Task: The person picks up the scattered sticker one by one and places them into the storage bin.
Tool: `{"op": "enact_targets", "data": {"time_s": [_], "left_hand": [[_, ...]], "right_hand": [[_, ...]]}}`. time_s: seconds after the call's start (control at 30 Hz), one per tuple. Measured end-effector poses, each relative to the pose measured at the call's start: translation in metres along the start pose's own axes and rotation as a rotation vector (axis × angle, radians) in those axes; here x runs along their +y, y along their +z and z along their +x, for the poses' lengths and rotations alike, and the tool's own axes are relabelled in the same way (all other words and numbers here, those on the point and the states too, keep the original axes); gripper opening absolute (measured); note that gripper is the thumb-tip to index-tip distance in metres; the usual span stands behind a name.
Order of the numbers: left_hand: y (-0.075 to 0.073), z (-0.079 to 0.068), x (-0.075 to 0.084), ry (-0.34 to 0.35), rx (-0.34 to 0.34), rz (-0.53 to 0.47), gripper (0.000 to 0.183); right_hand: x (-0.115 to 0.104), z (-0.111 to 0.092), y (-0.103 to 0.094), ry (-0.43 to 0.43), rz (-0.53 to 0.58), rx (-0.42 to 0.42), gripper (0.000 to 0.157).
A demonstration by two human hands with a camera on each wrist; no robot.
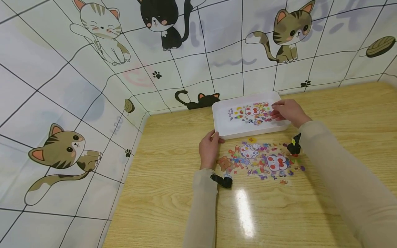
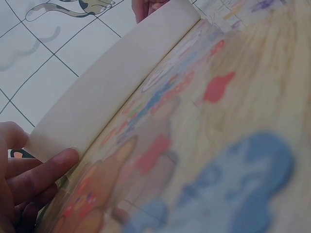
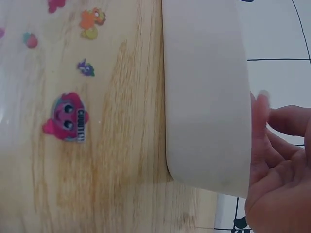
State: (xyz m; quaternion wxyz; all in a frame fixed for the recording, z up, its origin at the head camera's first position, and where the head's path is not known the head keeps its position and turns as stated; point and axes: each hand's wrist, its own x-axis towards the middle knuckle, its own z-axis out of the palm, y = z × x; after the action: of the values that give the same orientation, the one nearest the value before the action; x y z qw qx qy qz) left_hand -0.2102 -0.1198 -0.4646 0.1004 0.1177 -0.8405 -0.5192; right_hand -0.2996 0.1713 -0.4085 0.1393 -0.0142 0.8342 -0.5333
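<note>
A shallow white plastic tray (image 1: 245, 132) stands near the back wall. A clear sticker sheet (image 1: 252, 111), printed with small cartoon figures and "good night" lettering, is inside it. My left hand (image 1: 208, 150) holds the tray's front left corner; in the left wrist view, fingers (image 2: 60, 162) press its outer wall. Over the tray's right end, my right hand (image 1: 289, 111) bends its thumb and fingers together at the sheet's right edge, which they hide. The right wrist view shows this hand (image 3: 286, 160) behind the tray wall (image 3: 209, 97), its fingertips blurred.
Clear sheets of colourful stickers (image 1: 277, 162), with a brown bear and a bow-wearing figure, lie on the wooden table (image 1: 161, 193) just in front of the tray. A cat-patterned wall covering (image 1: 223, 79) rises behind the table and along its left side.
</note>
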Motion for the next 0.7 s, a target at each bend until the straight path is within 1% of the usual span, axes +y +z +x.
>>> {"op": "enact_targets", "data": {"time_s": [0.27, 0.37, 0.53, 0.7], "left_hand": [[0.002, 0.002, -0.003, -0.02, -0.005, -0.002, 0.042], [0.001, 0.002, -0.005, -0.02, -0.005, -0.011, 0.042], [0.002, 0.003, -0.006, -0.021, -0.007, -0.011, 0.042], [0.003, 0.003, -0.004, -0.027, -0.005, -0.007, 0.043]], "right_hand": [[-0.001, -0.005, -0.001, -0.059, -0.009, -0.06, 0.049], [-0.001, -0.008, -0.002, -0.081, -0.01, -0.071, 0.049], [-0.004, -0.015, -0.004, -0.109, -0.017, -0.059, 0.046], [-0.008, -0.024, -0.005, -0.145, -0.017, -0.02, 0.044]]}}
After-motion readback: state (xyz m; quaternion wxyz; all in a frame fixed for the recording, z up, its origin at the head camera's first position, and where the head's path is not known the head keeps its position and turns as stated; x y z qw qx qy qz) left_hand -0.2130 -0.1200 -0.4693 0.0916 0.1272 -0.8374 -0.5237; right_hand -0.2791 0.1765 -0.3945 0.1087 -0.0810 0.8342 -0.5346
